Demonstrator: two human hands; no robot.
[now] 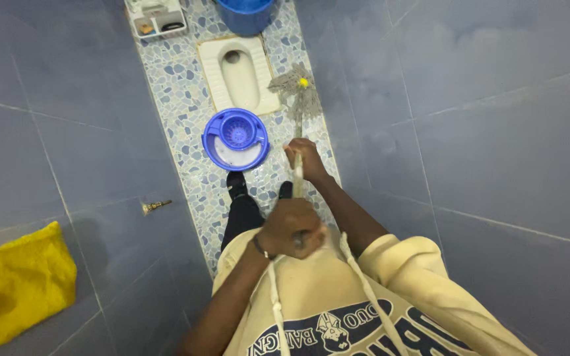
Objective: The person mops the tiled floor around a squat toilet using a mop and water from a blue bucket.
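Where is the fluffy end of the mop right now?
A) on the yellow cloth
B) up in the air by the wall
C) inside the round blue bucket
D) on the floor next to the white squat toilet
D: the mop head lies on the pebble-patterned floor at the right edge of the white squat toilet, outside the blue bucket.

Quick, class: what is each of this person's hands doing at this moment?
Left hand: closed around the upper end of the pale wooden handle of the grey string mop.
Right hand: closed around the same handle, lower down.
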